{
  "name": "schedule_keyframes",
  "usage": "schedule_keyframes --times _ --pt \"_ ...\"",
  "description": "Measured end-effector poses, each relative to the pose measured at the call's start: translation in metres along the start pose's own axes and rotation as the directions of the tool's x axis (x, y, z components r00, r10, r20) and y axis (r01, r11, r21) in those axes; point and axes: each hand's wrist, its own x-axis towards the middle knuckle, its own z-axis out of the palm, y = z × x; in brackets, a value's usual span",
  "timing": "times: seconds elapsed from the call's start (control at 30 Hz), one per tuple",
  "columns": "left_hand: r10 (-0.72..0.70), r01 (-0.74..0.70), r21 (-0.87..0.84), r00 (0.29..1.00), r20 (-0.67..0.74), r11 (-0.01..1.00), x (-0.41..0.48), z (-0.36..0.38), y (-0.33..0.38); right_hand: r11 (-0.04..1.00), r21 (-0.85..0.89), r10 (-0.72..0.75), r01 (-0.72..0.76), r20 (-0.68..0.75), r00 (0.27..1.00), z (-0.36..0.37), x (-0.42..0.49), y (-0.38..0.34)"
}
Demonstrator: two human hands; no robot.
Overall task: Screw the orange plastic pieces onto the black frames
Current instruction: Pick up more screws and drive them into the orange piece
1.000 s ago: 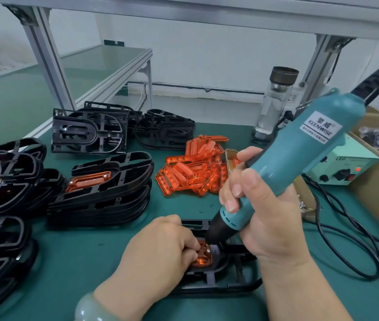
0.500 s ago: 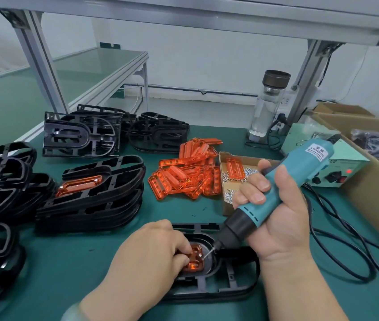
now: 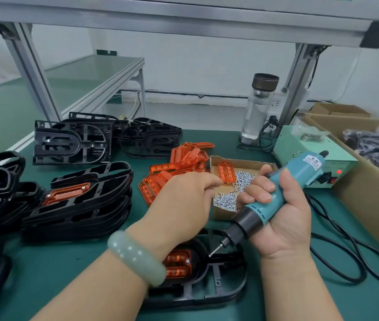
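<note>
The black frame [image 3: 209,289] being worked on lies flat on the green counter [image 3: 68,262] just in front of the person, and the orange piece [image 3: 179,262] sits seated in its rounded end, with one screw head [image 3: 187,260] visible at its right edge. Both parts look like thin moulded plastic: light, stiff, and smooth enough to skate on the counter if pushed sideways. The open, ribbed frame would probably flex or crack if squeezed across its thin bars, so the sound hold is to press down on the orange piece and the solid rim around it. The orange piece is small and glossy, best steadied by its long edges, well clear of the screw holes. The right hand [image 3: 281,223] is wrapped tight round the blue screwdriver [image 3: 285,188], whose bit [image 3: 215,250] hangs just above the frame without touching it. The left hand [image 3: 181,202] is stretched out over the cardboard box [image 3: 221,215] of small silver screws [image 3: 227,200], fingers drawn together at the tips; blur hides whether it has a screw pinched. The screws are tiny and likely to slip, so a fingertip pinch by the head suits them. A loose pile of orange pieces [image 3: 183,163] lies beside the box, and a stack of frames [image 3: 79,205] stands to the left.
</note>
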Motion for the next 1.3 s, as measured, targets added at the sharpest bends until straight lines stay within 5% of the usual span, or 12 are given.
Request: schedule_keyframes --times 0.1,0.3,0.47,0.8,1.0,1.3 --pt "0.043 -0.043 0.0 0.998 0.035 0.999 0.03 0.015 0.008 1.0 0.014 -0.003 0.003 -0.016 1.0 0.001 0.001 0.001" --pt "0.076 -0.095 0.03 0.919 0.386 0.995 0.065 0.042 0.013 0.999 0.052 0.006 -0.004 -0.044 0.999 0.0 0.003 0.001" --pt "-0.157 -0.042 0.316 0.8 0.579 0.948 0.077 0.065 0.005 0.998 0.059 0.013 -0.011 -0.042 0.999 -0.002 0.004 -0.001" --pt "-0.092 -0.116 0.441 0.902 0.422 0.89 0.081 0.067 0.005 0.998 0.047 0.041 -0.038 -0.047 0.998 -0.001 0.004 0.002" --pt "-0.096 0.057 0.141 0.953 0.289 0.988 0.075 0.051 0.003 0.997 0.065 0.039 -0.037 -0.032 0.999 -0.001 0.003 0.001" --pt "-0.138 0.166 -0.145 0.974 0.181 0.975 0.069 0.054 -0.006 0.998 0.062 0.032 -0.03 -0.037 0.999 -0.002 0.004 -0.001"
